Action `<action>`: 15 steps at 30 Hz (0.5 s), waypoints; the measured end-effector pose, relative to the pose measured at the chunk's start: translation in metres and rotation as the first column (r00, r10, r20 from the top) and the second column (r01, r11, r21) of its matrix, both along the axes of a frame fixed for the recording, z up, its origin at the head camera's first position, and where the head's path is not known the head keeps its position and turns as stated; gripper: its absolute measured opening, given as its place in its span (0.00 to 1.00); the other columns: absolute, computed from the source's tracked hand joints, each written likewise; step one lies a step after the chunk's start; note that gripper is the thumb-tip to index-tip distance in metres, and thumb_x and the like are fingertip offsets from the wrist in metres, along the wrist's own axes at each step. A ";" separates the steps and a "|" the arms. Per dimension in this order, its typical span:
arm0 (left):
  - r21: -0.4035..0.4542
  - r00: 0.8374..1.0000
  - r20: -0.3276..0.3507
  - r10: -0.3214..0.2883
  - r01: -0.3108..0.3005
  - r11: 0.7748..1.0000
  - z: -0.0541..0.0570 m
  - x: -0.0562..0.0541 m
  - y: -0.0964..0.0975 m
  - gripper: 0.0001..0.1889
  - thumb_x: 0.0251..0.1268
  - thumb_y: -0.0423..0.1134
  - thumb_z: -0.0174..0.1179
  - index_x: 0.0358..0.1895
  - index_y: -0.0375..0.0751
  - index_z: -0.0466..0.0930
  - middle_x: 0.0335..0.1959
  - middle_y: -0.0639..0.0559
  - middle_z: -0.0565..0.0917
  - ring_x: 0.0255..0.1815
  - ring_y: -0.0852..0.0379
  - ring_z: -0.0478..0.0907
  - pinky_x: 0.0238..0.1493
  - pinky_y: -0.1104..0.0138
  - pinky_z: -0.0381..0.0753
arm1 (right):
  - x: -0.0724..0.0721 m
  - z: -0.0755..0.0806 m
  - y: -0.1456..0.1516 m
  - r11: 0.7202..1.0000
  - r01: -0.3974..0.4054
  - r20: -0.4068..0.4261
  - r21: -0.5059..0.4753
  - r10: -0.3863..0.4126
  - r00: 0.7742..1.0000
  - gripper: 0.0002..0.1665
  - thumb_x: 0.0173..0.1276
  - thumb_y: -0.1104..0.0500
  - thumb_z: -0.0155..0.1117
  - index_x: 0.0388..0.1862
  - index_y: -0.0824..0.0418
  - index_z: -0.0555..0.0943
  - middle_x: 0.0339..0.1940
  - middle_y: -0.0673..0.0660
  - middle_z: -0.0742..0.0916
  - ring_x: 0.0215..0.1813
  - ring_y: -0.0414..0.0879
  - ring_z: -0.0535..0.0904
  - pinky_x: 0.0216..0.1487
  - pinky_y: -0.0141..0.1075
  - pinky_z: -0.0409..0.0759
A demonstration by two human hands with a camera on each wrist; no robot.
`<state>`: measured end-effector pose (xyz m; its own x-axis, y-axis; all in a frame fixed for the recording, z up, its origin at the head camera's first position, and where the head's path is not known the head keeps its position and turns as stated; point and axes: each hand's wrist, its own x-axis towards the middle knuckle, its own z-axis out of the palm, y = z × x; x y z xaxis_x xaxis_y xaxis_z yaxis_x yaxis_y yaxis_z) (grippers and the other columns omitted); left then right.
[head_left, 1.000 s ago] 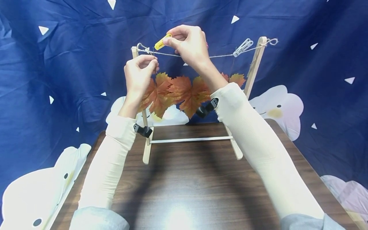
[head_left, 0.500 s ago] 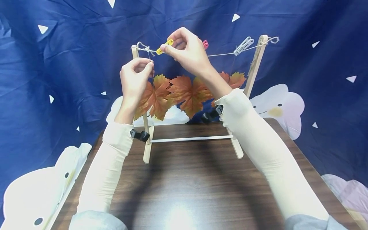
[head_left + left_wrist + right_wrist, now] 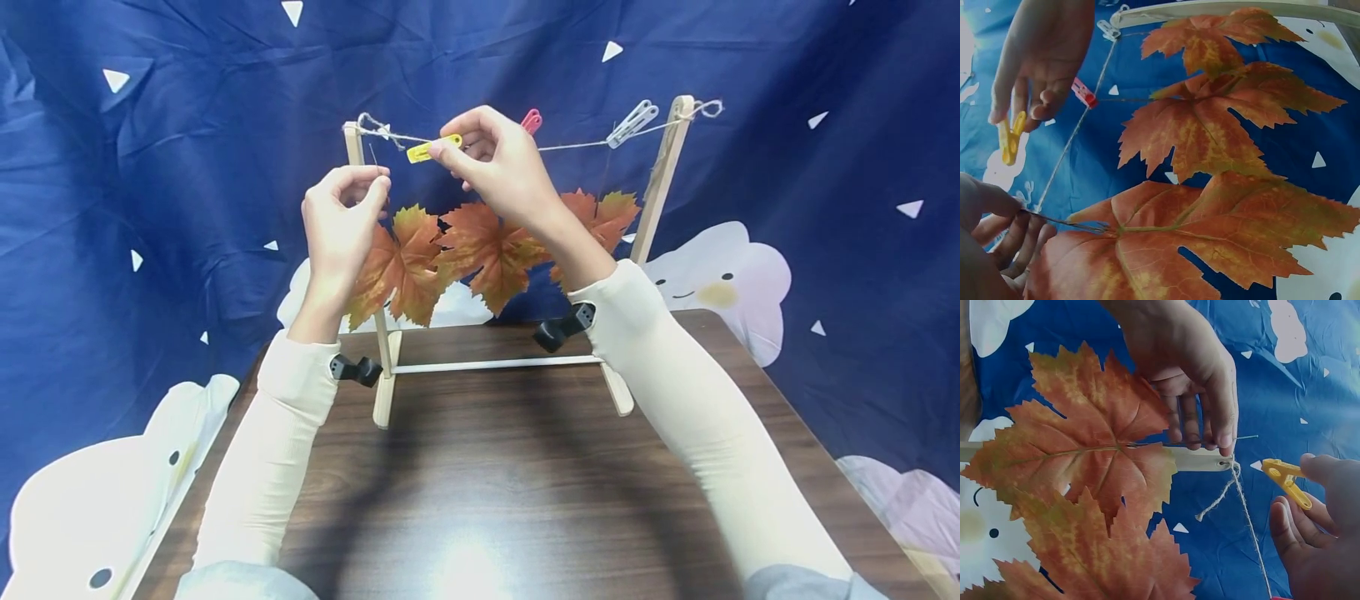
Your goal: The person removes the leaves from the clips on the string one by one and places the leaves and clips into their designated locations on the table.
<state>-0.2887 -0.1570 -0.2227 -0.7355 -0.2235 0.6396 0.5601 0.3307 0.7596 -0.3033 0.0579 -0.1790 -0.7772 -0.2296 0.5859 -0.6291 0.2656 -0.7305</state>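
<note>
The leftmost leaf [image 3: 405,271] hangs below the cord [image 3: 573,147] by its stem [image 3: 1066,220], pinched in the left hand [image 3: 341,217], while the right hand [image 3: 498,158] pinches a yellow clothespin [image 3: 420,152]. It looks light, thin and easily creased (the stem seems the safest hold); no brand, label or writing is readable.

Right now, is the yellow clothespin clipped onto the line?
No, the right wrist view shows the yellow clothespin pinched in the right hand, apart from the line.
</note>
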 end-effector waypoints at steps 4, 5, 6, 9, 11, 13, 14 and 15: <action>-0.011 1.000 -0.023 0.001 -0.001 1.000 -0.003 0.004 -0.003 0.08 0.71 0.36 0.69 0.46 0.36 0.92 0.38 0.49 0.92 0.32 0.60 0.87 0.36 0.75 0.87 | 0.004 -0.008 0.005 1.000 -0.013 0.032 -0.003 0.013 0.999 0.20 0.74 0.55 0.73 0.60 0.61 0.80 0.48 0.56 0.90 0.41 0.46 0.84 0.42 0.33 0.84; -0.013 1.000 -0.028 0.002 -0.002 1.000 -0.004 0.004 -0.004 0.08 0.71 0.36 0.69 0.46 0.36 0.92 0.38 0.48 0.92 0.32 0.61 0.87 0.36 0.75 0.87 | 0.004 -0.010 0.007 1.000 -0.013 0.041 -0.003 0.013 0.999 0.20 0.74 0.55 0.72 0.60 0.61 0.80 0.49 0.56 0.90 0.42 0.46 0.84 0.41 0.32 0.84; -0.013 0.999 -0.032 0.003 -0.003 1.000 -0.005 0.005 -0.004 0.08 0.71 0.36 0.69 0.46 0.36 0.92 0.38 0.47 0.92 0.32 0.62 0.87 0.36 0.75 0.87 | 0.005 -0.011 0.008 1.000 -0.016 0.048 -0.005 0.016 0.999 0.20 0.75 0.55 0.72 0.61 0.61 0.80 0.49 0.56 0.90 0.42 0.48 0.84 0.41 0.32 0.83; -0.018 0.999 -0.047 0.008 -0.009 1.000 -0.008 0.009 -0.007 0.08 0.71 0.36 0.69 0.46 0.36 0.92 0.39 0.45 0.91 0.31 0.62 0.86 0.36 0.75 0.87 | 0.008 -0.016 0.014 1.000 -0.018 0.063 0.000 0.018 0.998 0.21 0.77 0.55 0.69 0.65 0.58 0.81 0.49 0.55 0.88 0.43 0.54 0.83 0.40 0.34 0.83; -0.019 0.998 -0.058 0.011 -0.012 1.000 -0.011 0.010 -0.008 0.08 0.71 0.36 0.69 0.46 0.36 0.92 0.39 0.44 0.91 0.31 0.63 0.86 0.35 0.75 0.86 | 0.009 -0.019 0.018 1.000 -0.020 0.062 0.011 0.019 0.998 0.21 0.78 0.54 0.67 0.67 0.56 0.82 0.48 0.56 0.88 0.43 0.57 0.82 0.39 0.35 0.82; -0.016 0.998 -0.068 0.010 -0.011 1.000 -0.014 0.013 -0.010 0.08 0.71 0.35 0.69 0.45 0.35 0.92 0.39 0.44 0.91 0.31 0.62 0.86 0.36 0.76 0.86 | 0.010 -0.023 0.022 0.999 -0.024 0.055 0.023 0.022 0.998 0.22 0.79 0.53 0.66 0.68 0.55 0.83 0.46 0.56 0.88 0.42 0.60 0.81 0.38 0.35 0.82; -0.014 0.997 -0.073 0.010 -0.011 1.000 -0.016 0.013 -0.012 0.07 0.71 0.35 0.69 0.45 0.35 0.92 0.39 0.44 0.91 0.31 0.61 0.86 0.35 0.75 0.86 | 0.011 -0.025 0.024 0.999 -0.024 0.054 0.027 0.022 0.998 0.22 0.79 0.53 0.67 0.68 0.55 0.83 0.46 0.56 0.88 0.41 0.60 0.81 0.37 0.34 0.83; -0.009 0.997 -0.077 0.009 -0.010 1.000 -0.018 0.014 -0.013 0.07 0.71 0.34 0.69 0.45 0.34 0.91 0.39 0.44 0.92 0.30 0.61 0.86 0.35 0.75 0.86 | 0.012 -0.027 0.026 0.999 -0.022 0.055 0.031 0.021 0.998 0.22 0.79 0.52 0.67 0.67 0.55 0.83 0.47 0.56 0.88 0.41 0.59 0.81 0.37 0.34 0.83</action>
